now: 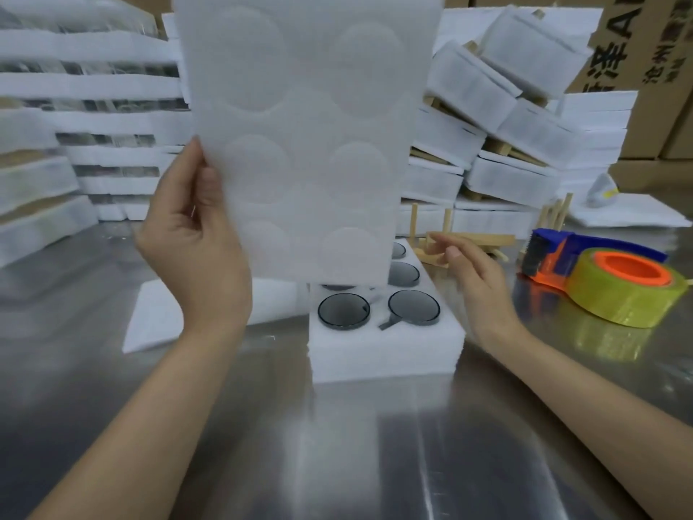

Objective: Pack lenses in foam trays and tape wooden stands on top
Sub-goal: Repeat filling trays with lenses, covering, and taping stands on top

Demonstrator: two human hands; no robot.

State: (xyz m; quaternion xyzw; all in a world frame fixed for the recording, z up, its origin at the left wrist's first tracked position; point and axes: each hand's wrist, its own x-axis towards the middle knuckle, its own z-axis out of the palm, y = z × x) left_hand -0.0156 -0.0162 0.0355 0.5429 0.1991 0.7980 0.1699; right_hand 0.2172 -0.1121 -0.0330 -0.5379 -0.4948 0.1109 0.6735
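Observation:
My left hand (195,234) pinches the left edge of a thin white foam sheet (307,137) marked with round imprints and holds it upright above the table. Below it a thick white foam tray (386,350) lies on the metal table, with dark round lenses (413,307) seated in its holes; the sheet hides the far ones. My right hand (476,283) hovers with relaxed fingers at the tray's right side and holds nothing. Wooden stands (472,242) lie just behind that hand.
A blue and orange tape dispenser with a yellow roll (622,287) sits to the right. Taped foam packs (498,118) are piled at the back, more foam stacks (86,118) at the left, cardboard boxes (648,69) at the far right. A flat foam sheet (153,317) lies left of the tray.

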